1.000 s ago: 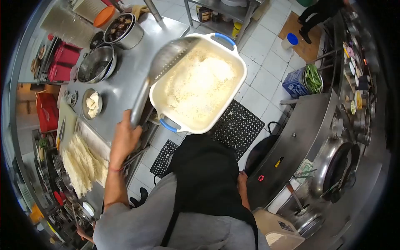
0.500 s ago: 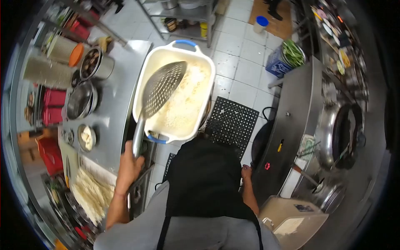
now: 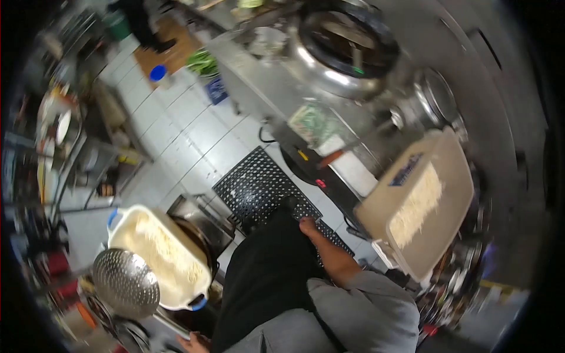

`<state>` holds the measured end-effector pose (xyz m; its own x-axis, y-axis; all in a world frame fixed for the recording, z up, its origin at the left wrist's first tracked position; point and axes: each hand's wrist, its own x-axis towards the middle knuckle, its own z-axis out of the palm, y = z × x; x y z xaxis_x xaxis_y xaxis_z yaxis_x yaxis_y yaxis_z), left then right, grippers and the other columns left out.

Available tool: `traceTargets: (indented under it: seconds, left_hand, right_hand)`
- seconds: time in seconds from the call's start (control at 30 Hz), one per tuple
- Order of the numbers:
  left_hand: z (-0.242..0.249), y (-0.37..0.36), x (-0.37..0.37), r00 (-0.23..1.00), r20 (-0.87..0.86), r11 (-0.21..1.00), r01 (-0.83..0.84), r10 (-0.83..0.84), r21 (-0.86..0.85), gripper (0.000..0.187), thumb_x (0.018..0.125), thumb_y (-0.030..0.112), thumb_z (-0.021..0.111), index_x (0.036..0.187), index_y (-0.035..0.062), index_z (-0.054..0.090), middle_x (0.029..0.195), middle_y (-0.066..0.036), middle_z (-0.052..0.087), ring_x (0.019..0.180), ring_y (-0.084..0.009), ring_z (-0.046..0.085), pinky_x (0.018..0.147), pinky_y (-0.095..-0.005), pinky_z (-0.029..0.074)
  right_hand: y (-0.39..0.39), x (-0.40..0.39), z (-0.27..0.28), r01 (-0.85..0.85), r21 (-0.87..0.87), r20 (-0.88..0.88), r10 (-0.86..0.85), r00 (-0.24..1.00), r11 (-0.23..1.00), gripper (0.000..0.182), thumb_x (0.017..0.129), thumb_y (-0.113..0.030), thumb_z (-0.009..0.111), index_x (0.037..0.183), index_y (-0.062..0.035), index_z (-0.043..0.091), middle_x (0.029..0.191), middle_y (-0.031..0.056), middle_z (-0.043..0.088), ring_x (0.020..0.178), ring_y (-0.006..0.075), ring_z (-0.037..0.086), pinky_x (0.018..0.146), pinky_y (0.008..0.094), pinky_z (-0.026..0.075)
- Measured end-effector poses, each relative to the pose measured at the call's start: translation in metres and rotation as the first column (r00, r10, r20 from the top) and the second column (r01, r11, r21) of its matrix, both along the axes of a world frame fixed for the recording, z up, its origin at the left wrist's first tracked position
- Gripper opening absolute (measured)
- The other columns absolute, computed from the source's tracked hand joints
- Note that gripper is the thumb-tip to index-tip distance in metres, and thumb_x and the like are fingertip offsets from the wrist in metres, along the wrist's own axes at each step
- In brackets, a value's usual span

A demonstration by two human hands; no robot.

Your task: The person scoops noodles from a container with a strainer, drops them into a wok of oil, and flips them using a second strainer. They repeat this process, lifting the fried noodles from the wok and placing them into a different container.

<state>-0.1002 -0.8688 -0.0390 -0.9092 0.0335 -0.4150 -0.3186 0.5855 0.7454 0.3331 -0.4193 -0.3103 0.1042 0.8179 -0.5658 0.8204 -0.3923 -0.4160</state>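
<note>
My left hand (image 3: 195,343) shows at the bottom edge, closed around the handle of a large perforated metal skimmer (image 3: 126,283). The skimmer's round bowl overlaps the near left side of a white tub (image 3: 203,259) with blue grips. Pale shredded food (image 3: 156,241) lies in that tub. My right hand (image 3: 307,225) hangs beside the black apron, above the floor mat, curled up with nothing visible in it. To its right stands a beige plastic bin (image 3: 376,219) with more pale shreds (image 3: 416,206) inside.
A black perforated mat (image 3: 250,185) lies on white tiles ahead. Along the right runs a steel counter (image 3: 259,73) with a large wok (image 3: 344,76) and a metal lid (image 3: 435,97). Greens (image 3: 203,62) and a blue-lidded container (image 3: 159,75) stand farther off. Another person's legs (image 3: 141,26) show there.
My view has swung right, so the white tub and skimmer now sit lower left and the beige bin shows fully. The skimmer has shifted toward the tub's outer side, still in my left hand.
</note>
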Motion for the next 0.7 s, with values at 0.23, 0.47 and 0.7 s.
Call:
traceTargets:
  seconds: [0.23,0.47,0.7]
  left_hand:
    - [0.17,0.303,0.023,0.623,0.6,0.768,0.003,-0.503,0.641,0.032,0.08,0.01,0.056,0.111,0.0098,0.045,0.073,0.0,0.045,0.051,-0.0121,0.042,0.039,-0.0259,0.037]
    - [0.111,0.543,0.033,0.315,0.519,0.58,0.144,-0.795,0.802,0.008,0.084,0.011,0.053,0.081,0.0043,0.049,0.052,0.002,0.037,0.036,-0.0078,0.028,0.032,-0.0219,0.025]
    - [0.035,0.787,0.012,-0.353,0.498,0.551,-0.062,-0.792,0.832,0.017,0.093,0.01,0.04,0.099,-0.0051,0.043,0.07,-0.002,0.034,0.052,-0.0113,0.03,0.046,-0.0247,0.033]
  right_hand:
    - [-0.018,0.014,0.001,0.173,0.039,-0.024,-0.172,0.985,0.984,0.025,0.076,-0.017,0.052,0.09,-0.0108,0.071,0.094,0.0137,0.068,0.089,0.0352,0.063,0.084,0.0452,0.048]
    - [-0.095,0.052,-0.021,0.532,0.081,-0.015,-0.533,0.846,0.843,0.023,0.08,-0.024,0.053,0.084,-0.0088,0.069,0.087,0.016,0.067,0.086,0.0329,0.064,0.078,0.044,0.05]
    - [-0.175,0.021,-0.05,0.658,0.285,0.073,-0.701,0.71,0.697,0.022,0.077,-0.022,0.052,0.074,-0.0071,0.068,0.081,0.0167,0.067,0.079,0.0344,0.065,0.073,0.0469,0.05]
